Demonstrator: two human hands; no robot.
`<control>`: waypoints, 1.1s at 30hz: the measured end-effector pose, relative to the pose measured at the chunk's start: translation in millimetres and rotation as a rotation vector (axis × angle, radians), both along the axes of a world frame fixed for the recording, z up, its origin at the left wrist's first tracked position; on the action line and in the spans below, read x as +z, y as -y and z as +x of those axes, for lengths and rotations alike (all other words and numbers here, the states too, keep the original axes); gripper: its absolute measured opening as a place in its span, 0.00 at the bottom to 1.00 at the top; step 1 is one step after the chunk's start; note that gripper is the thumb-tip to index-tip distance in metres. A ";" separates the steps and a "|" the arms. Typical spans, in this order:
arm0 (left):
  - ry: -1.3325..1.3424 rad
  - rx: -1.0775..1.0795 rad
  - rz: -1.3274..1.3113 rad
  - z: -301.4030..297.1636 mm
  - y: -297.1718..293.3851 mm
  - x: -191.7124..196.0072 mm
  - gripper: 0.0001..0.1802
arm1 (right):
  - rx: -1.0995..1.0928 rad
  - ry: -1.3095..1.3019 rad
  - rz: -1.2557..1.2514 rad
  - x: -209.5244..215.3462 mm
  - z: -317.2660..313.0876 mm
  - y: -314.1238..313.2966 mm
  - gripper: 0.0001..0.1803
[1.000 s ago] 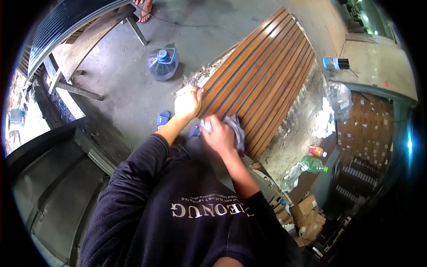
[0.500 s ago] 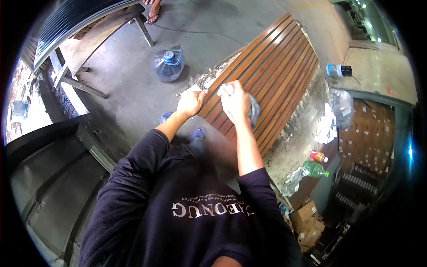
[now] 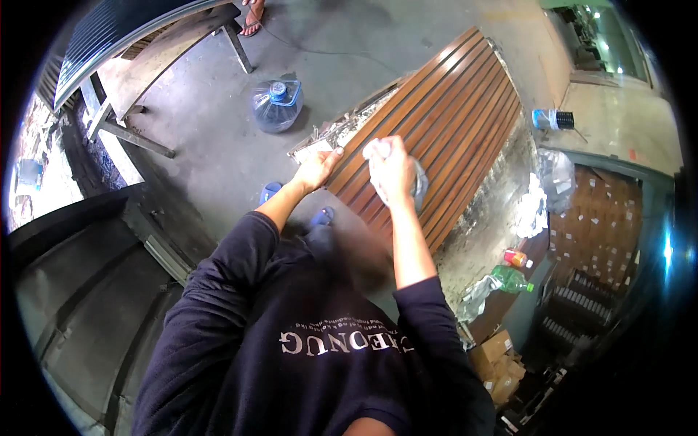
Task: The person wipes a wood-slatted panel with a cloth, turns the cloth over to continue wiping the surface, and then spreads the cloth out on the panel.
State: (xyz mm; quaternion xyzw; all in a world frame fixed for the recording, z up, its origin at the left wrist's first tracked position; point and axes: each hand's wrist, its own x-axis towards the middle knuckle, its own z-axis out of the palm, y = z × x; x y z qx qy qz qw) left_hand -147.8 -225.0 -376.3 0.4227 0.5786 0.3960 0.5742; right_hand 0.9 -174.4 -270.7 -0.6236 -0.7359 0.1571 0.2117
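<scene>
A long brown panel of parallel glossy wooden slats point(image 3: 443, 120) slants from in front of me up to the far right. My right hand point(image 3: 393, 173) is closed around a bunched whitish-grey rag point(image 3: 419, 183) and presses it on the slats near the panel's close end. Part of the rag sticks out beside the fingers; the rest lies hidden under the palm. My left hand point(image 3: 317, 170) grips the panel's left edge near the same end, thumb on top, with some fingers out of sight.
A clear plastic jug point(image 3: 278, 109) with a blue cap stands on the floor left of the panel. Rags point(image 3: 532, 207), a green bottle point(image 3: 512, 278) and a blue-and-black can point(image 3: 552, 119) lie to the right. Another person's sandalled foot point(image 3: 251, 20) shows by a table point(image 3: 138, 80) at the far left.
My right hand and its rag have shifted slightly to the right over the slats. The left hand stays at the panel's edge.
</scene>
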 end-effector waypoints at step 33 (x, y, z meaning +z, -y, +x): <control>-0.114 -0.187 -0.014 -25.5 -9.7 29.2 0.37 | 0.272 -0.151 -0.203 -9.1 -11.2 29.7 0.12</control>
